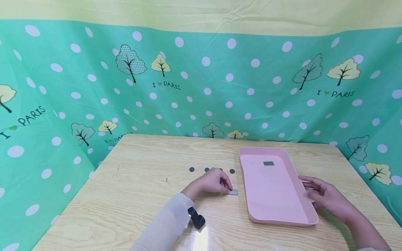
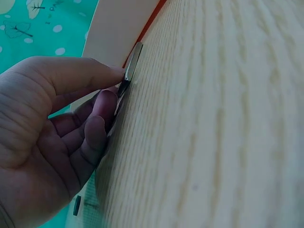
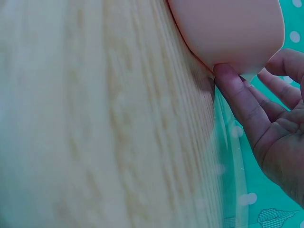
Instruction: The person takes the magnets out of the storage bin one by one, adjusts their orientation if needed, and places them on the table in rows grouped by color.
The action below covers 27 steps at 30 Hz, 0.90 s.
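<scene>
My left hand (image 1: 216,180) pinches one end of a small, flat, grey-green rectangular piece (image 1: 233,192) close over the table, just left of the pink tray (image 1: 246,195). In the left wrist view the piece (image 2: 134,61) is tilted and thin-edged, with thumb and fingertip at its near end. A similar rectangular piece (image 1: 268,163) lies inside the tray toward its far end. At the tray's right side is my right hand (image 1: 329,199), its fingers loosely bent and fingertips against the outer wall and rim. The right wrist view shows one fingertip low on the tray wall (image 3: 228,33).
A row of several small dark discs, one of them a round disc (image 1: 192,169) at the left end, lies behind my left hand, which partly covers the row. Farther left is a tiny upright-looking bit (image 1: 166,179). A green patterned curtain (image 1: 188,90) stands behind the wooden table (image 1: 141,164).
</scene>
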Tool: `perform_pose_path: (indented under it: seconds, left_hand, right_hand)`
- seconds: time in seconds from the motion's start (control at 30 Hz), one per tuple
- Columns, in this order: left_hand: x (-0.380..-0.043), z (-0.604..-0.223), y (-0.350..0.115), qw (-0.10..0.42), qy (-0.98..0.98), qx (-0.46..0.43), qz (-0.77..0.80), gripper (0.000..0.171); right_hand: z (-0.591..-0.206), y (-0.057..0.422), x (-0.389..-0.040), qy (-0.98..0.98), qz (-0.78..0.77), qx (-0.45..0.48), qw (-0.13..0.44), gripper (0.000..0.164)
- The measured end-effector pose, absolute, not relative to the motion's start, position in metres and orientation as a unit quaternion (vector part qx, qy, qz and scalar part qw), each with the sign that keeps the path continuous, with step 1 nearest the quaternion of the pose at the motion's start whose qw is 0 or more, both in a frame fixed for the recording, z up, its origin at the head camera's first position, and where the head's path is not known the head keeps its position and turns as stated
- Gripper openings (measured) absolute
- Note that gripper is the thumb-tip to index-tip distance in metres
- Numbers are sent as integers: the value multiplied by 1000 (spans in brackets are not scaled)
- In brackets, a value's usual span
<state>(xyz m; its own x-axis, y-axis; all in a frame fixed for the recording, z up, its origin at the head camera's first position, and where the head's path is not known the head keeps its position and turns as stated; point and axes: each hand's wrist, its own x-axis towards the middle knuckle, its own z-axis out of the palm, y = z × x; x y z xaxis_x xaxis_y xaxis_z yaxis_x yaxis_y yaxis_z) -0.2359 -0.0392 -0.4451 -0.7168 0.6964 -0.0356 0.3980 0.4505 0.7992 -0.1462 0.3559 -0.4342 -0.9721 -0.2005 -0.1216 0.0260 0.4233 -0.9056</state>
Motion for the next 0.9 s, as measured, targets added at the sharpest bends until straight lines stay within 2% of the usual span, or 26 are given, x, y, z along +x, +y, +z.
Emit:
perform_pose_path:
  seconds: [0.53,0.9]
  left_hand:
    - [-241,-440,-44,192,806,310,467,15]
    - [-246,-422,-35,162,797,337,475,17]
  right_hand:
    - [-435,356,-146,838,-533,-53,102,60]
    - [-434,356,-146,840,-531,-52,99,60]
